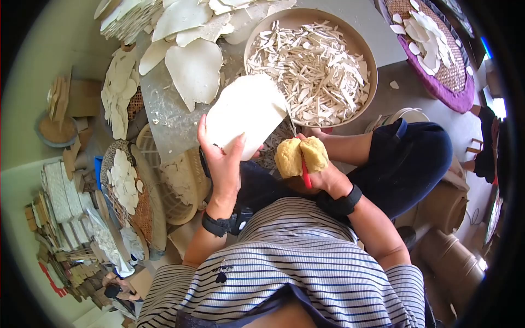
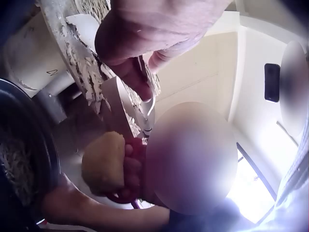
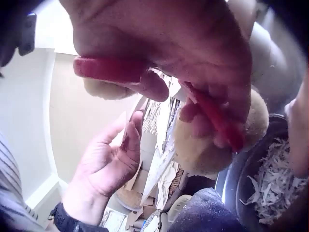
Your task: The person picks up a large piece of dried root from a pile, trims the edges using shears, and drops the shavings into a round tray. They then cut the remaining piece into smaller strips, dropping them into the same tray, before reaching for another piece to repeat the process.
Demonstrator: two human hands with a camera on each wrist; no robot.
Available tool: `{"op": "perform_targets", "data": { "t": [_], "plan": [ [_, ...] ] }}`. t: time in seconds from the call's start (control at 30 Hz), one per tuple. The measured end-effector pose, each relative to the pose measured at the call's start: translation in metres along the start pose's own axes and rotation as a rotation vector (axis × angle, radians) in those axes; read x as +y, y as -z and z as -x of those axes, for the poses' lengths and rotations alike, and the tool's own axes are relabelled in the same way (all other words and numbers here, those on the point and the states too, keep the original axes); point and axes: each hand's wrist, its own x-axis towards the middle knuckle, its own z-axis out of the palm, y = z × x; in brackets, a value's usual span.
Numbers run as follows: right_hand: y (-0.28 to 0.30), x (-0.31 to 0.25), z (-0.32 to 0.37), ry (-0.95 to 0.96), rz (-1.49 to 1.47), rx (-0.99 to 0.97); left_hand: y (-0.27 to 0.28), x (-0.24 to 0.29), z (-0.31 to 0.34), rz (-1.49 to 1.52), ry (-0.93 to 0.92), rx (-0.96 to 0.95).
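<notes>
My left hand [image 1: 223, 167] holds a thin, flat white sheet [image 1: 249, 112] by its lower left edge, thumb on top and fingers partly hidden beneath. In my right hand [image 1: 331, 181] is a pair of scissors with red handles [image 3: 113, 70]. Yellow sponge padding [image 1: 314, 154] wraps around the handles and hides some of the fingers in the head view. The narrow blades point up along the sheet's right edge. Seen from the right wrist, the left hand [image 3: 108, 166] is across from the scissors, gripping the sheet nearly edge-on.
A shallow round tray [image 1: 373, 82] full of narrow white strips stands on the grey table [image 1: 169, 128]. Larger white sheets [image 1: 194, 71] lie left of it. Woven trays with more pieces stand left, and a purple-rimmed one [image 1: 459, 101] at right. A dark basin [image 3: 236, 188] holds trimmings.
</notes>
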Motion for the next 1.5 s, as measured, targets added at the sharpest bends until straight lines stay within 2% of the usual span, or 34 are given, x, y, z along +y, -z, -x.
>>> {"op": "perform_targets", "data": {
  "t": [0.03,0.1,0.17,0.23,0.37,0.43,0.47,0.53,0.6,0.67,0.73,0.77,0.87,0.93,0.97,1.03,1.07,1.13,1.17,1.23,1.3,1.33,1.47,1.5],
  "plan": [
    [-0.001,-0.011,0.002,0.151,0.441,0.073,0.001,0.000,-0.004,0.007,0.010,-0.024],
    [0.000,-0.028,0.005,0.310,0.862,0.046,0.004,0.001,-0.011,0.025,0.028,-0.073],
    [0.002,-0.012,0.008,-0.021,0.162,-0.006,0.003,0.003,-0.015,0.012,0.045,-0.087],
    [0.003,-0.011,0.009,-0.112,-0.031,-0.017,0.001,0.004,-0.018,0.004,0.027,-0.092],
    [0.009,-0.023,0.009,0.160,0.613,0.038,0.003,0.009,-0.023,-0.011,0.100,-0.157],
    [0.007,-0.016,0.007,0.163,0.538,0.117,0.001,0.012,-0.020,-0.017,0.128,-0.192],
    [0.004,-0.002,0.006,0.097,0.305,0.177,0.000,0.011,-0.020,-0.002,0.139,-0.180],
    [0.000,-0.006,0.001,-0.054,-0.439,0.203,-0.001,0.009,-0.021,0.021,0.163,-0.152],
    [0.003,-0.016,0.000,-0.223,-1.452,0.111,0.000,0.009,-0.020,0.012,0.171,-0.144],
    [0.002,-0.023,0.005,-0.062,-0.384,0.156,0.000,0.009,-0.021,0.007,0.167,-0.153],
    [0.003,-0.021,0.006,0.054,-0.063,0.150,0.006,0.011,-0.024,0.003,0.156,-0.173],
    [0.004,-0.012,0.003,0.091,-0.279,0.133,0.005,0.013,-0.021,-0.014,0.168,-0.198],
    [0.009,0.013,-0.007,0.128,-1.334,-0.086,0.006,0.018,-0.014,-0.044,0.196,-0.240],
    [0.012,-0.002,-0.003,0.004,-0.949,-0.042,0.013,0.015,-0.017,-0.033,0.207,-0.245],
    [0.013,-0.014,0.003,-0.064,-0.470,0.022,0.015,0.015,-0.019,-0.041,0.221,-0.249],
    [0.011,-0.013,0.005,-0.150,-0.021,0.098,0.019,0.018,-0.022,-0.058,0.240,-0.257],
    [0.009,0.003,0.001,-0.170,-0.051,0.116,0.019,0.020,-0.024,-0.057,0.220,-0.263],
    [0.004,-0.010,-0.006,-0.228,-0.408,0.178,0.020,0.024,-0.027,-0.056,0.184,-0.274],
    [0.004,-0.024,-0.006,-0.267,-0.733,0.221,0.023,0.027,-0.029,-0.072,0.203,-0.306],
    [0.003,-0.037,-0.006,-0.133,-0.441,0.239,0.031,0.033,-0.034,-0.103,0.242,-0.370],
    [0.008,-0.036,-0.004,0.222,0.788,0.149,0.033,0.033,-0.038,-0.125,0.181,-0.405],
    [0.008,-0.029,-0.004,0.160,0.548,0.160,0.034,0.033,-0.039,-0.136,0.150,-0.426],
    [-0.001,0.007,-0.006,-0.082,-0.277,0.215,0.037,0.008,-0.041,0.109,0.073,-0.134],
    [-0.002,-0.011,-0.007,-0.079,0.017,0.144,0.037,-0.002,-0.040,0.197,0.051,-0.047]
  ]
}}
